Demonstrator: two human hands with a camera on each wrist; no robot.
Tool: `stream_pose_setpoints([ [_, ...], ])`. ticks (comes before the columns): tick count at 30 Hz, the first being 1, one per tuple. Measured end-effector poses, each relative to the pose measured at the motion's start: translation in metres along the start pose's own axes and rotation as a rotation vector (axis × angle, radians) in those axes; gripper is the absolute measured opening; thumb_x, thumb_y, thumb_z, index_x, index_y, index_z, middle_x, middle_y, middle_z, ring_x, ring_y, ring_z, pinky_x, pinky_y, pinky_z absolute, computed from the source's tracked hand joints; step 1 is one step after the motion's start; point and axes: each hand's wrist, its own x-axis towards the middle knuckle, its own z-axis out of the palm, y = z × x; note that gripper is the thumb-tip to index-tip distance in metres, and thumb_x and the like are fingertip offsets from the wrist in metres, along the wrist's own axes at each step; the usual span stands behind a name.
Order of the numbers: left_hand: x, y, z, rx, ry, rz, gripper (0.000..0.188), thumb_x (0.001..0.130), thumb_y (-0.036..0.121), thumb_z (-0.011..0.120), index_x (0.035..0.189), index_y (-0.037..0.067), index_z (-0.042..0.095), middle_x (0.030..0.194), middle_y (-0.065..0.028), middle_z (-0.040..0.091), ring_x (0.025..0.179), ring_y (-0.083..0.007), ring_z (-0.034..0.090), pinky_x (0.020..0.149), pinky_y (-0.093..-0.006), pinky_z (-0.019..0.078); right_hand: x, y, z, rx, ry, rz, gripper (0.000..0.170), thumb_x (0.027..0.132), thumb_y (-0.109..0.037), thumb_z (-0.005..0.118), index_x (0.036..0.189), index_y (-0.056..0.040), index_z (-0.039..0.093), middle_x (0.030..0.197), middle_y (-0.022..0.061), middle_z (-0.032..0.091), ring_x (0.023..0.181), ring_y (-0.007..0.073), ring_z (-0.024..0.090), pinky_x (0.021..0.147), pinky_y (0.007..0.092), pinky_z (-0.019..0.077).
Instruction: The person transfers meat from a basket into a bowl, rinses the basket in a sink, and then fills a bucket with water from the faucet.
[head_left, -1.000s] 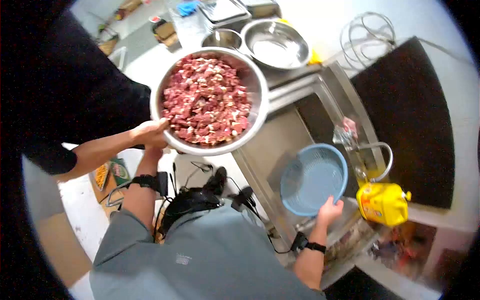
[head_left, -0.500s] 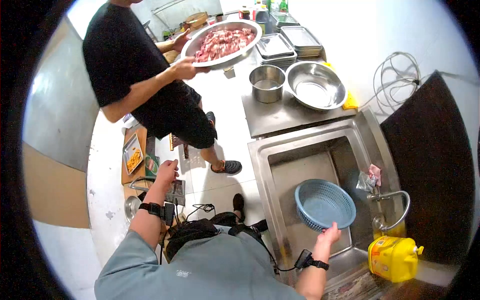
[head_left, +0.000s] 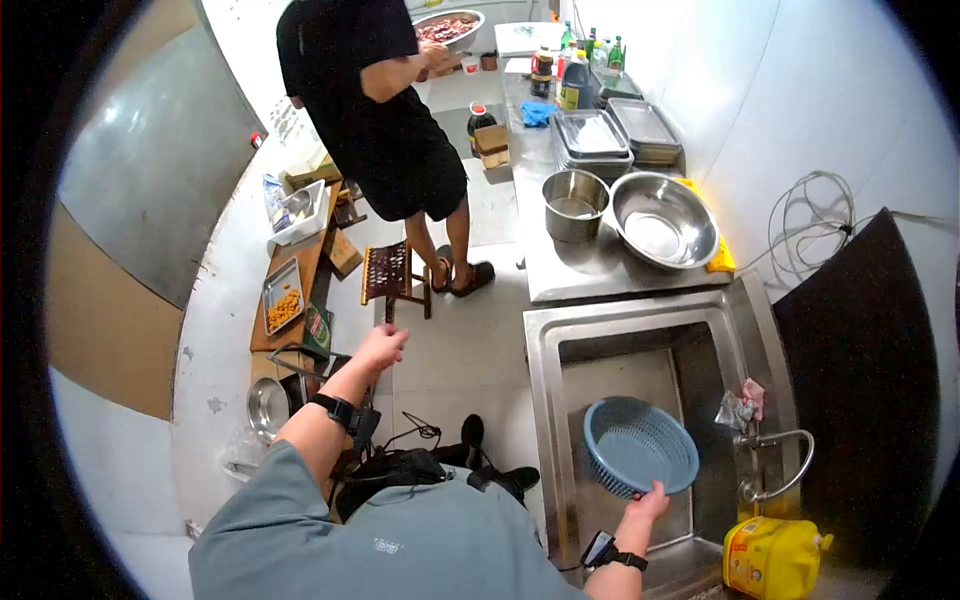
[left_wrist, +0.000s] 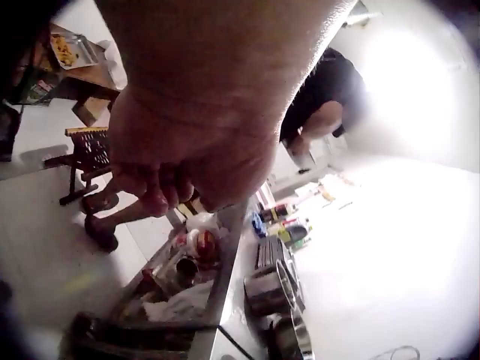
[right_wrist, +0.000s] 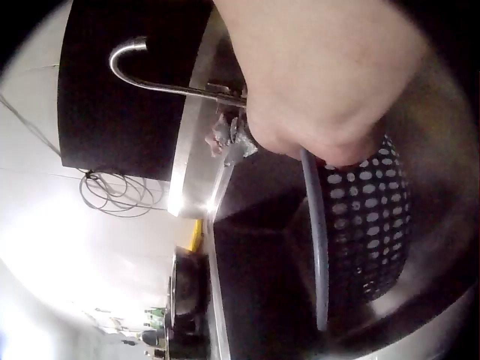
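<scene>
My right hand (head_left: pixel 650 503) grips the near rim of a blue plastic colander (head_left: pixel 640 445), which is held tilted over the stainless-steel sink (head_left: pixel 545 370). In the right wrist view the colander's perforated side (right_wrist: pixel 367 217) hangs below that hand, whose fingers are partly hidden behind the rim. My left hand (head_left: pixel 383 347) hangs in the air over the floor, holding nothing. Its fingers are loosely curled in the left wrist view. Farther off, a person in black (head_left: pixel 350 110) carries a steel bowl of cut raw meat (head_left: pixel 450 28).
On the steel counter (head_left: pixel 545 270) beyond the sink stand a steel pot (head_left: pixel 576 205), a wide steel basin (head_left: pixel 665 220), stacked trays (head_left: pixel 592 140) and bottles. A faucet (head_left: pixel 800 465) and a yellow jug (head_left: pixel 775 558) are at the sink's right. A small stool (head_left: pixel 387 272) stands on the floor.
The other person has taken the bowl of meat from beside my left hand and walked away with it. My left hand let go of the bowl; my right keeps hold of the colander.
</scene>
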Motion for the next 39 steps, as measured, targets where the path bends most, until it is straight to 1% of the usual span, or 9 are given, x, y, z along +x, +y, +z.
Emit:
stream_pose_setpoints([
  [4, 0.007, 0.109, 0.021, 0.410, 0.039, 0.565, 0.027, 0.083, 0.028, 0.062, 0.086, 0.001, 0.057, 0.073, -0.0072, 0.061, 0.061, -0.0114, 0.056, 0.051, -0.0279, 0.0450, -0.015, 0.000, 0.004, -0.031, -0.006, 0.011, 0.024, 0.079, -0.009, 0.056, 0.102, -0.0025, 0.054, 0.090, 0.0113, 0.061, 0.056, 0.0178, 0.053, 0.039, 0.0274, 0.0321],
  [7, 0.049, 0.197, 0.015, -0.338, 0.178, 0.639, 0.025, 0.087, 0.027, 0.060, 0.087, 0.002, 0.058, 0.066, -0.0035, 0.056, 0.052, -0.0112, 0.052, 0.049, -0.0281, 0.0446, -0.004, 0.000, -0.006, -0.107, -0.013, 0.099, 0.033, 0.086, -0.010, 0.050, 0.118, -0.0012, 0.046, 0.103, 0.0121, 0.057, 0.057, 0.0174, 0.046, 0.044, 0.0306, 0.0312],
  [10, 0.039, 0.233, 0.040, 0.044, 0.022, 0.418, 0.033, 0.091, 0.030, 0.058, 0.105, 0.001, 0.053, 0.081, -0.0069, 0.059, 0.065, -0.0156, 0.057, 0.059, -0.0305, 0.0497, -0.007, -0.001, -0.013, -0.069, -0.010, 0.110, 0.033, 0.086, -0.010, 0.051, 0.118, -0.0026, 0.045, 0.101, 0.0121, 0.057, 0.059, 0.0175, 0.047, 0.043, 0.0311, 0.0303],
  [13, -0.003, 0.201, 0.100, 0.496, -0.212, 0.655, 0.034, 0.091, 0.030, 0.058, 0.109, 0.001, 0.055, 0.094, -0.0113, 0.063, 0.078, -0.0183, 0.062, 0.067, -0.0329, 0.0521, -0.001, 0.013, -0.017, 0.030, -0.065, 0.133, 0.036, 0.084, -0.008, 0.052, 0.119, -0.0049, 0.044, 0.100, 0.0107, 0.058, 0.060, 0.0176, 0.048, 0.043, 0.0308, 0.0304],
  [17, -0.050, 0.133, 0.155, 0.477, -0.689, 0.387, 0.034, 0.092, 0.031, 0.058, 0.109, 0.001, 0.056, 0.096, -0.0123, 0.063, 0.080, -0.0172, 0.062, 0.066, -0.0331, 0.0511, -0.005, 0.029, -0.036, 0.047, 0.065, 0.101, 0.028, 0.077, -0.008, 0.055, 0.104, -0.0024, 0.053, 0.095, 0.0110, 0.061, 0.056, 0.0181, 0.052, 0.039, 0.0268, 0.0310],
  [23, -0.077, 0.125, 0.239, 0.449, -0.664, 0.776, 0.045, 0.090, 0.033, 0.059, 0.115, -0.003, 0.050, 0.100, -0.0177, 0.061, 0.082, -0.0222, 0.062, 0.073, -0.0350, 0.0513, -0.031, 0.013, -0.029, 0.096, 0.030, 0.117, 0.028, 0.078, -0.010, 0.055, 0.105, -0.0038, 0.054, 0.099, 0.0099, 0.060, 0.064, 0.0187, 0.055, 0.043, 0.0297, 0.0358],
  [33, -0.130, 0.156, 0.263, 0.522, -0.888, 0.638, 0.045, 0.088, 0.035, 0.060, 0.112, -0.002, 0.052, 0.103, -0.0201, 0.061, 0.094, -0.0285, 0.061, 0.080, -0.0377, 0.0496, 0.021, 0.031, -0.036, -0.002, -0.009, 0.224, 0.024, 0.085, -0.016, 0.053, 0.107, -0.0063, 0.056, 0.093, 0.0047, 0.062, 0.064, 0.0193, 0.055, 0.049, 0.0303, 0.0397],
  [36, -0.141, 0.149, 0.282, 0.452, -0.842, 0.544, 0.048, 0.089, 0.035, 0.059, 0.118, -0.003, 0.048, 0.111, -0.0215, 0.059, 0.102, -0.0304, 0.059, 0.088, -0.0392, 0.0483, 0.029, 0.039, -0.057, -0.048, -0.198, 0.335, 0.033, 0.086, -0.018, 0.051, 0.116, -0.0049, 0.055, 0.103, 0.0057, 0.061, 0.079, 0.0201, 0.058, 0.064, 0.0303, 0.0454],
  [39, -0.130, 0.106, 0.314, 0.581, -0.950, 0.795, 0.054, 0.085, 0.035, 0.064, 0.119, -0.004, 0.049, 0.111, -0.0247, 0.059, 0.104, -0.0379, 0.058, 0.089, -0.0427, 0.0463, 0.052, 0.072, -0.075, -0.038, -0.359, 0.159, 0.039, 0.087, -0.020, 0.050, 0.124, -0.0049, 0.051, 0.113, 0.0066, 0.059, 0.096, 0.0230, 0.058, 0.080, 0.0342, 0.0458],
])
